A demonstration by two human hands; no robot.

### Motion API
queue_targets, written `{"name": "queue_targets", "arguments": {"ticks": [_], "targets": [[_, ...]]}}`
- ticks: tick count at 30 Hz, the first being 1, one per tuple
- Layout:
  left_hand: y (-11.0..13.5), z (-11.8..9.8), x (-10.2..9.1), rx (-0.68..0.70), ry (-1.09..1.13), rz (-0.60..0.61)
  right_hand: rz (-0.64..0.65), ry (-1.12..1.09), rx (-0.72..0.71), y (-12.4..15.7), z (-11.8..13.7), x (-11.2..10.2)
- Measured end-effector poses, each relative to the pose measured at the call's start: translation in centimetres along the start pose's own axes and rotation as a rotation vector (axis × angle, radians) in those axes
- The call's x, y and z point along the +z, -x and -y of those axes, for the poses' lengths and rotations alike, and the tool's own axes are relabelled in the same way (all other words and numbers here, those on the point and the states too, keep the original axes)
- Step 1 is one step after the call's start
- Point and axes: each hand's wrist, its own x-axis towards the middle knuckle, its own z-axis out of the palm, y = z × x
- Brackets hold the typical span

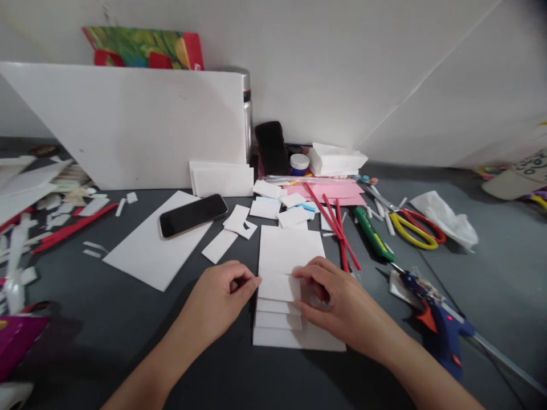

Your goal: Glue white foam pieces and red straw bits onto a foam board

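My left hand (220, 296) and my right hand (337, 304) meet at a small white foam strip (278, 286), one at each end. The fingers of both hands are curled and pinch the strip's ends. It lies on a larger white foam board (290, 250) in front of me. Below it, several more white strips (277, 319) lie stacked in steps on the same board. Red sticks (337, 228) lie just right of the board.
A black phone (193, 214) rests on a white sheet (145, 250) to the left. To the right are a green cutter (372, 233), yellow-red scissors (416, 228) and a blue glue gun (440, 324). A big white board (128, 125) leans on the wall. White scraps (273, 208) litter the grey table.
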Motion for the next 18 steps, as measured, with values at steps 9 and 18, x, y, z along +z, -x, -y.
{"name": "queue_targets", "arguments": {"ticks": [9, 18], "targets": [[0.0, 0.2, -0.2, -0.048, 0.047, 0.023, 0.002, -0.056, 0.017, 0.1, -0.4, -0.2], [0.3, 0.3, -1.1, -0.157, 0.093, 0.166, 0.032, -0.434, 0.44, 0.7, -0.9, -0.5]]}}
